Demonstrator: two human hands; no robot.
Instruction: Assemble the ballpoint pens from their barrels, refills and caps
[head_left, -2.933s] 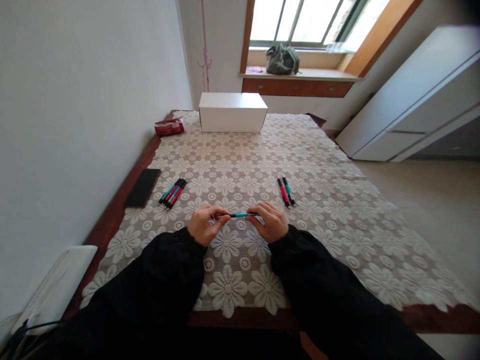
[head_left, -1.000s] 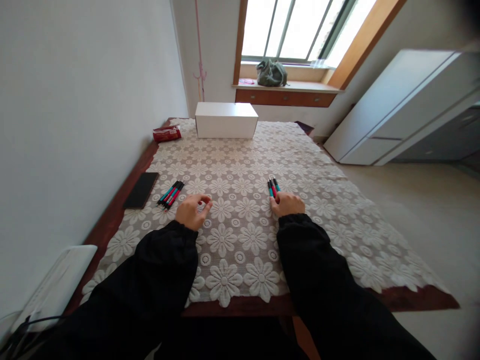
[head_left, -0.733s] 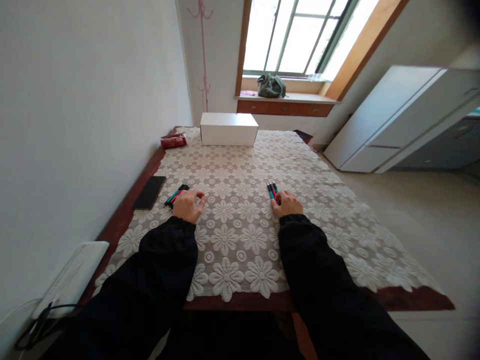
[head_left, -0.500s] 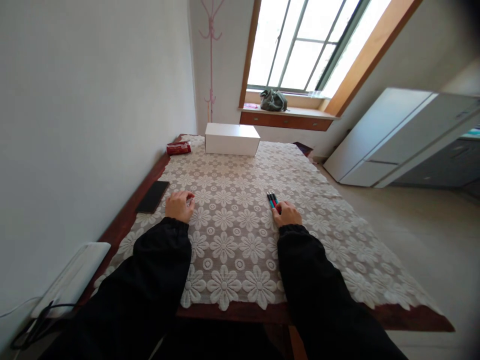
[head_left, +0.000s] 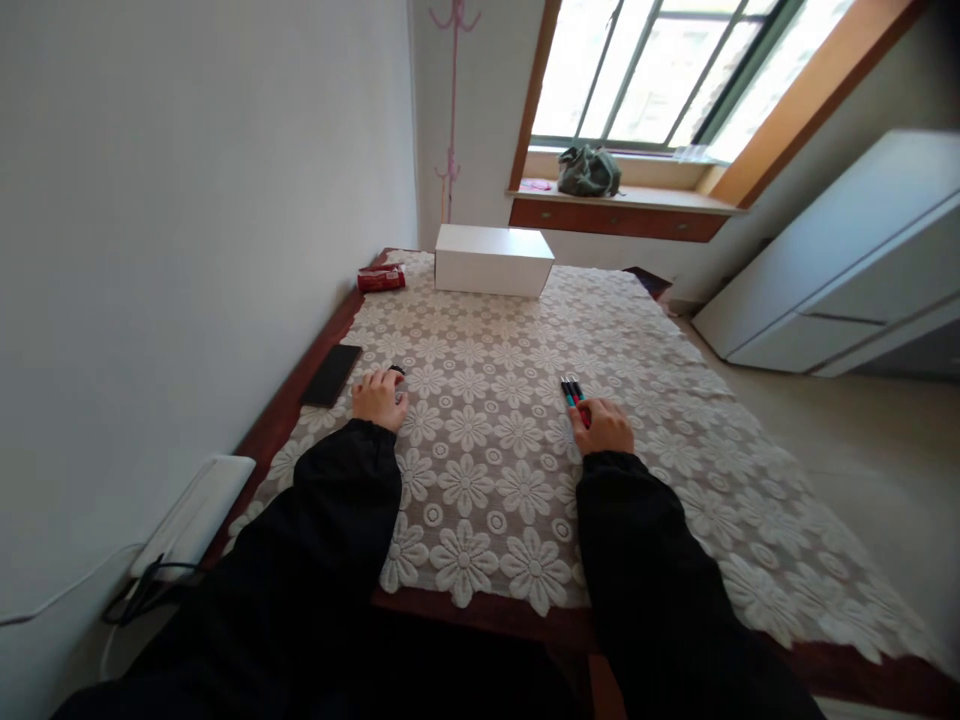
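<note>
My left hand [head_left: 380, 400] rests on the lace tablecloth with its fingers curled. A small black object [head_left: 397, 370] pokes out at the fingertips; most of it is hidden, so its kind is unclear. To the left of that hand lies a flat dark rectangular thing [head_left: 331, 375], apart from it. My right hand [head_left: 606, 426] is closed around several pens [head_left: 572, 391] lying side by side on the cloth. Their silver tips and black, teal and red barrels point away from me, while their rear ends are under the hand.
Toward the far end of the table stands a white box [head_left: 491, 272], with a red packet [head_left: 381, 278] to its left. A white power strip [head_left: 195, 515] with cables sits by the wall at lower left. The floral tablecloth [head_left: 480, 430] covers the dark wooden table.
The camera view has shifted, so everything sits further right. The small black object now shows at my left fingertips, where it was hidden before. My right hand stays on the pens.
</note>
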